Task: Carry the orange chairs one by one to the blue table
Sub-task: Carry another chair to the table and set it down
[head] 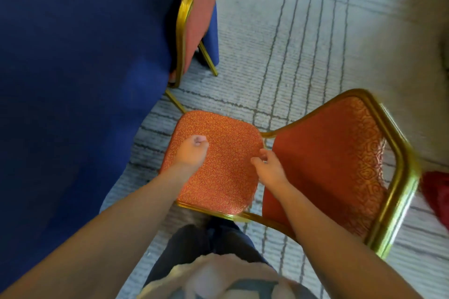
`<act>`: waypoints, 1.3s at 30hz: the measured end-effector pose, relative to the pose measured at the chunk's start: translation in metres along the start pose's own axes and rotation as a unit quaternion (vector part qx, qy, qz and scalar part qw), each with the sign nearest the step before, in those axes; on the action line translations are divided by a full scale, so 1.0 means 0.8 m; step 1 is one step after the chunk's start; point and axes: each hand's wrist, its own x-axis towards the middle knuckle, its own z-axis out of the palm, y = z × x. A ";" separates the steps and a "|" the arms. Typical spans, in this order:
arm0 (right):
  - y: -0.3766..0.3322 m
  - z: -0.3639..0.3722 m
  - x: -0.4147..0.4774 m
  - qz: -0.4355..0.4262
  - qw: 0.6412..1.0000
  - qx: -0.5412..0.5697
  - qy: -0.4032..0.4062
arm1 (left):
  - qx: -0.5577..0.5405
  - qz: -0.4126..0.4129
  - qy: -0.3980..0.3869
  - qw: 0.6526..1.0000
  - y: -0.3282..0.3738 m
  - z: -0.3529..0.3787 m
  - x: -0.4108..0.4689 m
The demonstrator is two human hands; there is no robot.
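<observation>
Cloth, smooth and deep blue, drapes the blue table; 1 orange chair sits tucked against it. Left hand is clenched, holding nothing, over the second chair and its swirl-patterned padded seat. Right hand curls at the seat's rear edge, grip unclear. Rounded gold tube frame stands on grey striped carpet.

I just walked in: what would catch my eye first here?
An orange chair with a gold frame fills the centre, the left hand fisted over its seat and the right hand by the seat's rear edge. The blue table covers the left side, with a second orange chair tucked against it at the top.
</observation>
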 end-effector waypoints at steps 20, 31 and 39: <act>-0.006 -0.092 -0.167 -0.134 0.990 -0.014 0.051 | -0.021 0.127 -0.026 0.991 0.036 -0.013 -0.174; -0.014 -0.178 -0.157 -0.200 0.979 -0.033 0.015 | -0.004 0.143 -0.014 0.990 0.073 0.072 -0.212; -0.057 -0.269 -0.091 -0.277 0.944 -0.156 -0.085 | -0.088 0.093 0.058 0.990 0.100 0.171 -0.202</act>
